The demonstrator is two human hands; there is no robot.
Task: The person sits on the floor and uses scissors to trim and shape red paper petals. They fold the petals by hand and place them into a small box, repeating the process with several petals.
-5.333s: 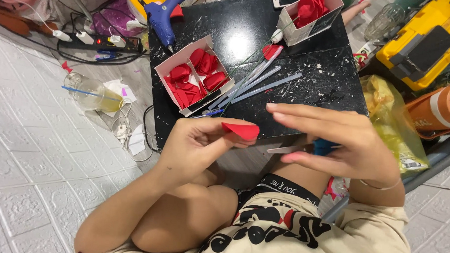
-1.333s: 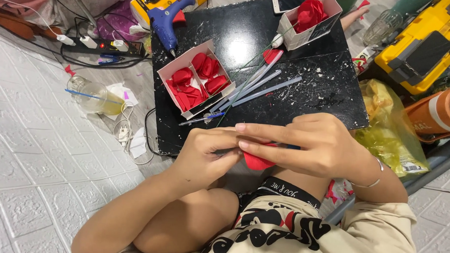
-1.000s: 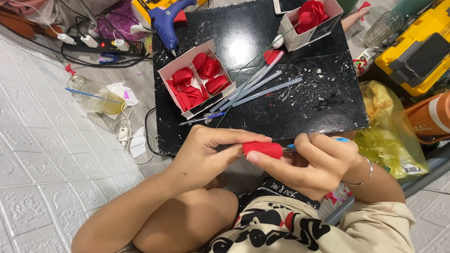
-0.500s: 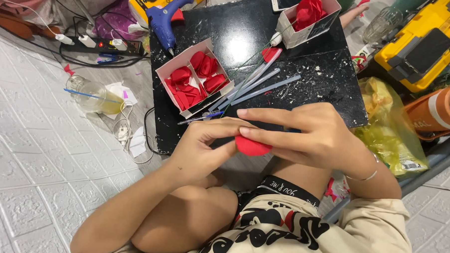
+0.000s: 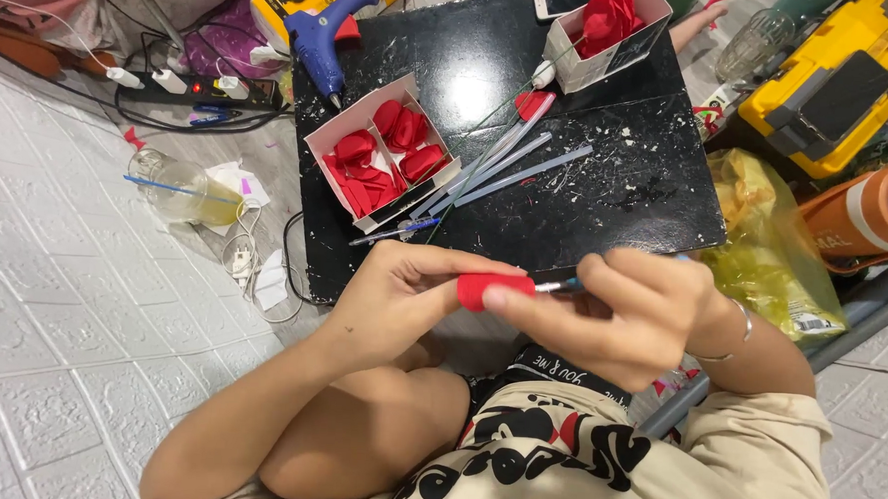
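A small red petal piece (image 5: 482, 288), smooth and curled into a short roll, is sitting between both hands just in front of the black bench (image 5: 603, 196). The left hand (image 5: 403, 297) is pinching its left end; the right hand (image 5: 619, 310) is pressing its right end while gripping a thin blue-tipped tool (image 5: 561, 285). Behind, a white box (image 5: 384, 149) is holding more glossy red petals.

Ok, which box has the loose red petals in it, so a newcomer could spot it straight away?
Start at the black board on the floor ahead of the hands. On its left part, just below the blue glue gun, sits a white box split into compartments of curled red petals. The other box, at the board's far edge, holds one finished red rose instead.
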